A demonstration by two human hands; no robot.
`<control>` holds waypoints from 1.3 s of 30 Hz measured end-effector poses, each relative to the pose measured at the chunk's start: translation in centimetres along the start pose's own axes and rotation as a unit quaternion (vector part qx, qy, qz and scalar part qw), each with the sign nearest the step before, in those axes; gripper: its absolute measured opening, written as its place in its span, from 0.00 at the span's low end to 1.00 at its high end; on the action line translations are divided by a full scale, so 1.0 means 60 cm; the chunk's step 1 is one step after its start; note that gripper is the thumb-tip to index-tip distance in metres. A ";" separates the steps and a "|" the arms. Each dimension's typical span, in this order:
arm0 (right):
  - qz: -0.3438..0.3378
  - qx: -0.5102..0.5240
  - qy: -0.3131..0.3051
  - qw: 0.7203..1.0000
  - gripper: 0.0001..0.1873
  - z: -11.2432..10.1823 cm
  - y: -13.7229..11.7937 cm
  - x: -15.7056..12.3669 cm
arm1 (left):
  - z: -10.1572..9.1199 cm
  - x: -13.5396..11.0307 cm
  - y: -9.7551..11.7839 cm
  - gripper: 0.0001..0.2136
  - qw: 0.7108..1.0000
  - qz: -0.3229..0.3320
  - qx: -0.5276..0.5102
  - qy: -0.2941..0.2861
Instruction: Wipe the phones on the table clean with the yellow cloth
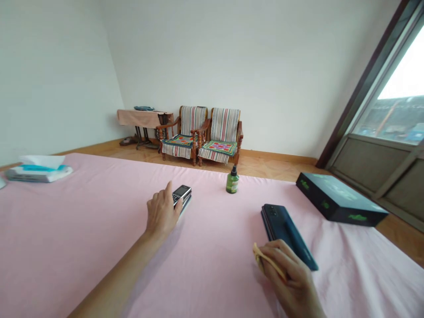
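Black keypad phone (pixel 182 194), yellow cloth (pixel 264 260), blue smartphone (pixel 281 227)

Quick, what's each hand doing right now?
Left hand: closed on a small black keypad phone.
Right hand: closed, holding a yellow cloth.

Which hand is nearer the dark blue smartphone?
The right hand, holding a yellow cloth, is beside the dark blue smartphone's lower end; the left hand is farther off to its left, at a small black phone.
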State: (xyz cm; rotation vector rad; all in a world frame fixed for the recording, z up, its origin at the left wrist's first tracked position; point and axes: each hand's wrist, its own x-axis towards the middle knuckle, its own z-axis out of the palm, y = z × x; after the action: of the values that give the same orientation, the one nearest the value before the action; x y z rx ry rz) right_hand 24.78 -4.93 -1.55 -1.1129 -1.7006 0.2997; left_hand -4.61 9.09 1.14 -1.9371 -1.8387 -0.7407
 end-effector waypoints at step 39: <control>0.044 0.023 -0.081 0.995 0.10 0.039 -0.002 -0.020 | 0.002 -0.081 0.076 0.64 0.803 0.237 -0.395 -0.378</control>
State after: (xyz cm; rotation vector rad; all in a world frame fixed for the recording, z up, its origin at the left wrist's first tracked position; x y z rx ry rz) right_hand 22.77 -5.23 -3.21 -1.1561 -1.7808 0.4946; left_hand -0.12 4.93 -1.46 -3.4770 -1.2918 -0.6545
